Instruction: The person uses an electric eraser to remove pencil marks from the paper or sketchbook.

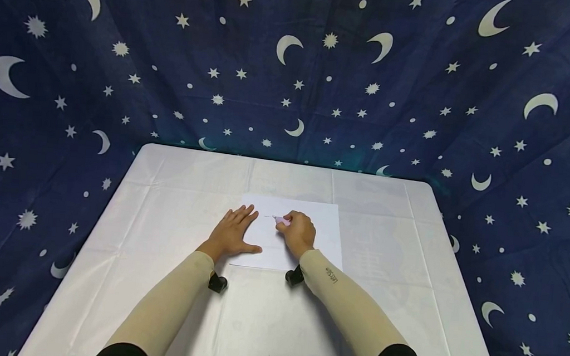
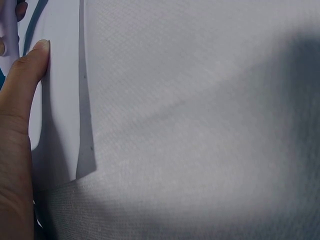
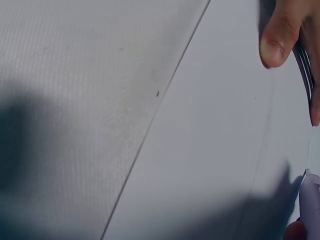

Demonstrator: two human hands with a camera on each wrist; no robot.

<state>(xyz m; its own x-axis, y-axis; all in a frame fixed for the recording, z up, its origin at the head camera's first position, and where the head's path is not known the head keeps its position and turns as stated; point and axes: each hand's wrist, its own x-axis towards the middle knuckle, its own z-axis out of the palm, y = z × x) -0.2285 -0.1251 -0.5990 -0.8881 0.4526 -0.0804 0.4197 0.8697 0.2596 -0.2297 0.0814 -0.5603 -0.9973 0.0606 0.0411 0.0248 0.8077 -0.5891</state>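
A white sheet of paper (image 1: 323, 231) lies on the table. My left hand (image 1: 231, 232) rests flat over its left side, fingers spread and straight, the thumb reaching onto the paper. In my right hand (image 1: 300, 233) I grip a lavender pen-shaped tool (image 1: 281, 221), its narrow tip pointing left and down at the paper. A short thin line (image 1: 267, 216) shows on the sheet between the hands, level with the tip. The right wrist view catches the tool's lavender body (image 3: 311, 200) at its lower right edge; I cannot tell its exact kind.
A white creased cloth (image 1: 178, 192) covers the table under the sheet. Behind and beside the table hangs a dark blue curtain (image 1: 255, 47) with moons and stars. Small black wrist cameras (image 1: 217, 283) sit on the inner sides of both wrists.
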